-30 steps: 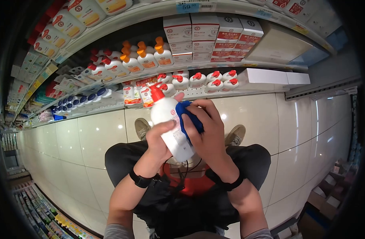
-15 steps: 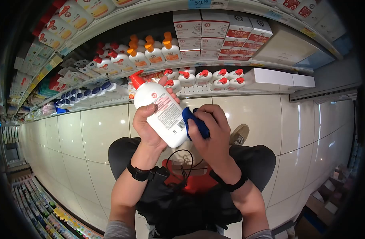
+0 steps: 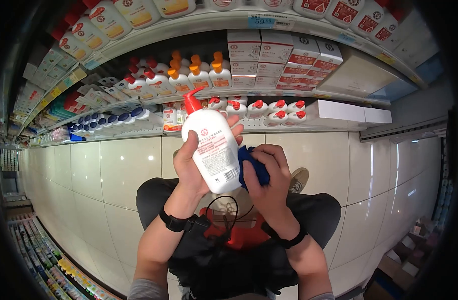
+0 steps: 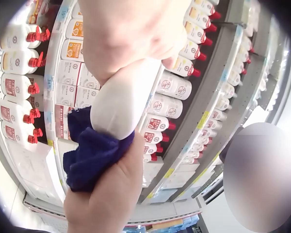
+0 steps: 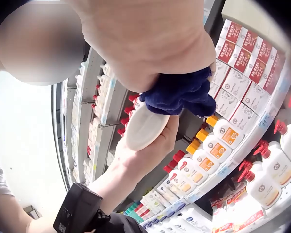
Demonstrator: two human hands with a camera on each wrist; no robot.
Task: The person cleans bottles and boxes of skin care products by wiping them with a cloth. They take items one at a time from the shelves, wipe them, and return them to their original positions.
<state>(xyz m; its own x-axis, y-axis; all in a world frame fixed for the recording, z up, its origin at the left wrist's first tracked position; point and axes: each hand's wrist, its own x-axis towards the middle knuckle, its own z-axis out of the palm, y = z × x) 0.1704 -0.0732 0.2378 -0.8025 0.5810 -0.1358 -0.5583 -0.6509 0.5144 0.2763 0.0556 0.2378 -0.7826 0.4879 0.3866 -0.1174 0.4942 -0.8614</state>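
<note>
A white pump bottle [image 3: 214, 150] with a red pump head, its printed back label and barcode facing up, lies tilted in the left hand [image 3: 190, 162], which grips it with the thumb over its left side. The right hand [image 3: 270, 182] pinches a bunched dark blue cloth [image 3: 254, 169] against the bottle's lower right side. In the left wrist view the cloth [image 4: 89, 158] touches the bottle's base [image 4: 117, 116]. In the right wrist view the cloth [image 5: 179, 94] covers part of the bottle beside its pale base [image 5: 145, 128].
Shelves ahead hold orange-capped bottles [image 3: 199, 77], stacked white boxes [image 3: 274, 52] and red-pump bottles [image 3: 278, 112]. A price tag [image 3: 261, 21] is on the upper shelf edge. Below are the tiled floor [image 3: 124, 165], a shoe [image 3: 299, 180] and a red object [image 3: 246, 232] between the knees.
The bottle has turned more upright since half a second ago, its pump moving rightward. Its back label now faces the head camera more fully than a second ago. The cloth has stayed at its side.
</note>
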